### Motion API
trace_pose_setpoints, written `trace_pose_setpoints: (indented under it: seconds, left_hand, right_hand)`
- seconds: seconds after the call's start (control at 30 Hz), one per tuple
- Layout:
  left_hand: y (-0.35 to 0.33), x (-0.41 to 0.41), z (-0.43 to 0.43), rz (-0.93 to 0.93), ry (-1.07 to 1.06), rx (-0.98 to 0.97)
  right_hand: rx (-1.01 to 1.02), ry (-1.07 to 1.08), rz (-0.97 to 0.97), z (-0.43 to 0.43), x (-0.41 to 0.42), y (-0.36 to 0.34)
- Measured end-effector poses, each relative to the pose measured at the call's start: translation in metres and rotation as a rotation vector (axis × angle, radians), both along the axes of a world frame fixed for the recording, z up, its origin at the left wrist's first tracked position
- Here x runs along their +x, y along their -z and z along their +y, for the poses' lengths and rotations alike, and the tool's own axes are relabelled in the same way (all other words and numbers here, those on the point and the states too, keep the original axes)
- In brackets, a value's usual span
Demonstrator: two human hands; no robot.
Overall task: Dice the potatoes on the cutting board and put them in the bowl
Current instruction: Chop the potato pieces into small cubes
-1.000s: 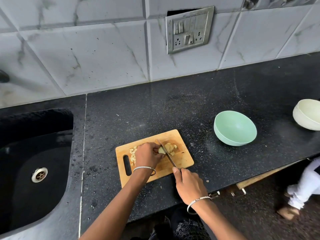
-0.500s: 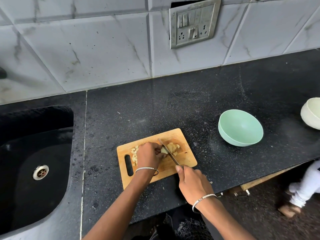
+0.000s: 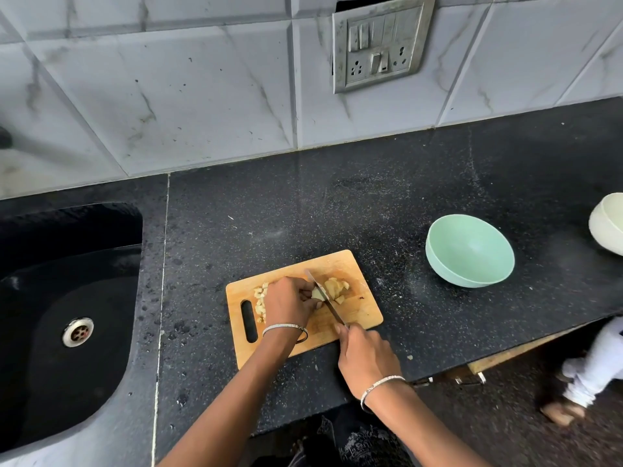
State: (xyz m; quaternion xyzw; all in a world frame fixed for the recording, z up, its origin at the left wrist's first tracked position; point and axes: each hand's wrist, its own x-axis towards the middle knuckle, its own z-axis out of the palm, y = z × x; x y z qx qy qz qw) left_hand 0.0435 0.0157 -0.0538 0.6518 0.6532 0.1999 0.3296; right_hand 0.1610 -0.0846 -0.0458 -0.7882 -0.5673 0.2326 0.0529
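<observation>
A wooden cutting board (image 3: 357, 310) lies on the black counter near its front edge. My left hand (image 3: 290, 301) holds a potato piece (image 3: 317, 294) down on the board with curled fingers. My right hand (image 3: 365, 358) grips the knife (image 3: 325, 296) by its handle, and the blade stands in the potato, just right of my left fingers. More cut potato (image 3: 337, 286) sits to the right of the blade. Small diced pieces (image 3: 260, 299) lie by the board's left side, partly behind my left hand. A mint green bowl (image 3: 469, 250) stands empty to the right of the board.
A black sink (image 3: 67, 298) with a metal drain fills the left side. A cream bowl (image 3: 608, 224) sits at the far right edge. Tiled wall with a switch plate (image 3: 379, 42) runs behind. Another person's leg in white (image 3: 593, 369) stands on the floor at lower right.
The knife blade has worked slightly through the potato while both hands stay in place on the board. The camera has shifted a little, so the bowls sit further right.
</observation>
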Motion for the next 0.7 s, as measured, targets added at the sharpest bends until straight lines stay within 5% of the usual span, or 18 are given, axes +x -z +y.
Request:
trace_pose_setpoints:
  seconds: [0.1, 0.33, 0.7]
  left_hand:
    - [0.000, 0.000, -0.001, -0.023, -0.014, 0.002]
    - [-0.001, 0.000, -0.005, -0.037, -0.027, 0.016]
    - [0.000, -0.002, -0.004, -0.029, -0.078, -0.026]
  right_hand:
    - [0.012, -0.042, -0.058, -0.003, -0.003, 0.000]
    - [-0.048, 0.055, 0.208, -0.005, 0.021, -0.001]
    - [0.013, 0.000, 0.132, -0.011, 0.006, -0.003]
